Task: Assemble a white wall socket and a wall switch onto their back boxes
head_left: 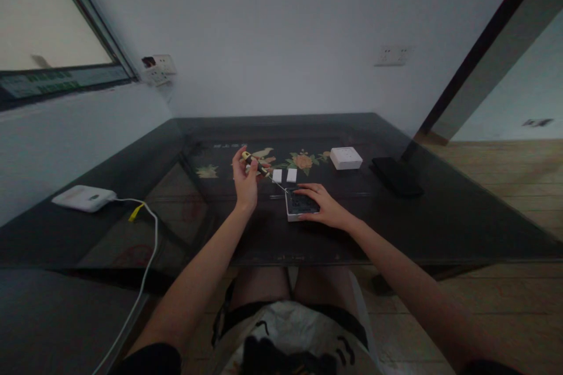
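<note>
In my left hand [246, 179] is a screwdriver [255, 164] with a yellow and black handle. Its thin shaft slants down to the right, and the tip meets the upper left corner of a small square box [301, 204] with white sides and a dark inner face. My right hand [323, 205] grips this box from the right, fingers over the far side and thumb at the near side. Two small white rectangular pieces [277, 176] lie side by side just beyond it. What the tip touches exactly is too small to make out.
A white square socket unit [346, 158] stands at the back right of the dark glossy table [268, 240]. Beside it lies a black flat case [397, 176]. A white device [83, 198] with a cable [155, 234] trailing over the front edge is at the left.
</note>
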